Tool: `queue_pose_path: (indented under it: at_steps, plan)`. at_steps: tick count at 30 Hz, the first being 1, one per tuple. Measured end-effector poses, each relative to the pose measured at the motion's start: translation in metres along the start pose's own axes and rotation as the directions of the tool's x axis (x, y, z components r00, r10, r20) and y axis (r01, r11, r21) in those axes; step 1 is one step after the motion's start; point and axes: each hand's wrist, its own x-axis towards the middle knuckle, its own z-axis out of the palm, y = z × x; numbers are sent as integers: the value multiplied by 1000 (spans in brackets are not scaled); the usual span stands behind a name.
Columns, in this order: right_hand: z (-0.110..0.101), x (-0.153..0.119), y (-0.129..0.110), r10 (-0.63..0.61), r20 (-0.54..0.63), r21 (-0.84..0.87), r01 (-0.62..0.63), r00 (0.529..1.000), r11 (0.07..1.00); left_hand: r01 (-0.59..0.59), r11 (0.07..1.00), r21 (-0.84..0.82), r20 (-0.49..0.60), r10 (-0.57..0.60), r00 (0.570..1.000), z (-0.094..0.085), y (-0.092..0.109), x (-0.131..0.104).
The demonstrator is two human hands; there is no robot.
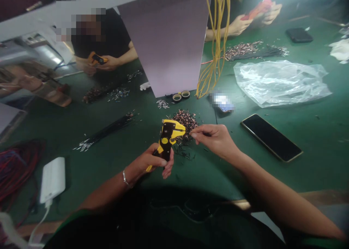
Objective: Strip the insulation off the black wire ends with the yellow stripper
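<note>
The left hand (160, 162) wraps its grip around a yellow-and-black wire stripper (165, 139) over the bench (218, 176), jaws facing three o'clock. There, the right hand (214, 137) pinches what seems a thin wire (190, 133). Clippings (187, 117) lie at two o'clock of the stripper, black wires (107, 130) at nine. Probable step: presenting the wire; the next move calls for steady alignment with the jaws.

Workshop for wiring, shown by a broad green bench (324, 132) strewn with black wires (107, 130), a heap of cut wire ends (188, 118), a coil of red cable (19, 170), hanging yellow cables (217, 19), a yellow-and-black wire stripper (165, 139), and a co-worker (116, 36) opposite holding an orange-and-black hand tool (97, 58).
</note>
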Motion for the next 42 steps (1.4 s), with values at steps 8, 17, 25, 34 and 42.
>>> queue_pose_path:
  at_steps: [8,17,25,34,42]
  plan:
    - [0,2,2,10,2,-7,-10,1000,1000,-34,999,17,-61,35,998,6,-2,-2]
    - [0,0,-2,27,14,-3,-27,1000,1000,-53,999,12,-104,54,993,6,-5,-3]
    - [-1,1,-1,20,-2,13,-20,1000,1000,-87,996,-36,-74,84,994,0,0,3]
    - [-3,0,2,13,23,-8,-13,1000,1000,-184,983,-2,-160,182,970,-9,3,5]
    - [10,-8,7,-111,291,-148,159,950,976,-274,942,192,-263,318,911,-6,2,10]
